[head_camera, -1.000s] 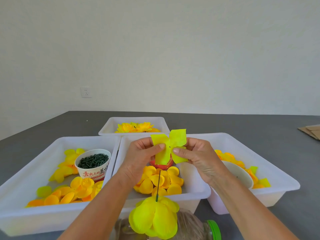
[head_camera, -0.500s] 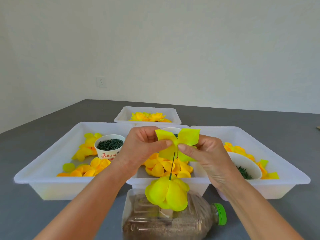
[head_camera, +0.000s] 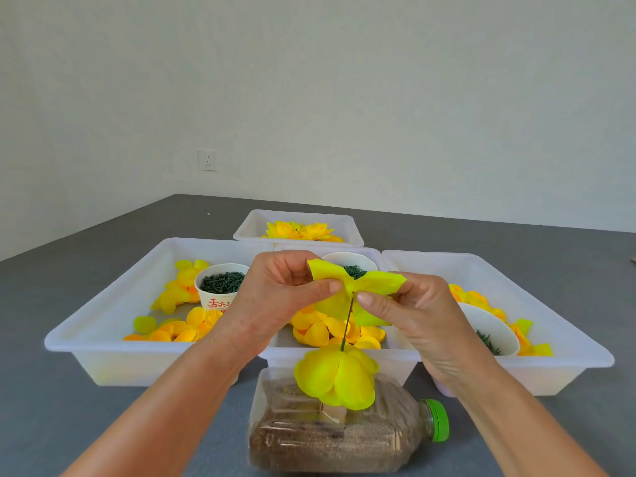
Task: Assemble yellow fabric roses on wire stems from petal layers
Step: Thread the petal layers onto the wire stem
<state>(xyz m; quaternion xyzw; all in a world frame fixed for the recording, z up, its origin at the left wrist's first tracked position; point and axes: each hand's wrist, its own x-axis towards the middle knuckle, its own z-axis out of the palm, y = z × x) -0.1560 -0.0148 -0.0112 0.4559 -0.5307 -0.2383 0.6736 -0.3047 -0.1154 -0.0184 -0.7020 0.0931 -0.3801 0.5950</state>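
While both hands' grips, left hand [head_camera: 275, 297] and right hand [head_camera: 416, 315], pinch the limp yellow-green fabric petal layer [head_camera: 358, 287] beside its centre, the thin green wire stem [head_camera: 347, 321] looks springy.

— Where does the single view sit?
— On the person's head, close above the grey flat worktop [head_camera: 69, 425], facing forward and slightly down.
— How far does it reach?
— To the plain white back wall [head_camera: 378, 98].

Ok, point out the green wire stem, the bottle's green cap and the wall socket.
green wire stem [head_camera: 347, 321], head view, mid-length of the wire.
bottle's green cap [head_camera: 438, 421], head view, ribbed side.
wall socket [head_camera: 207, 160], head view, faceplate centre.
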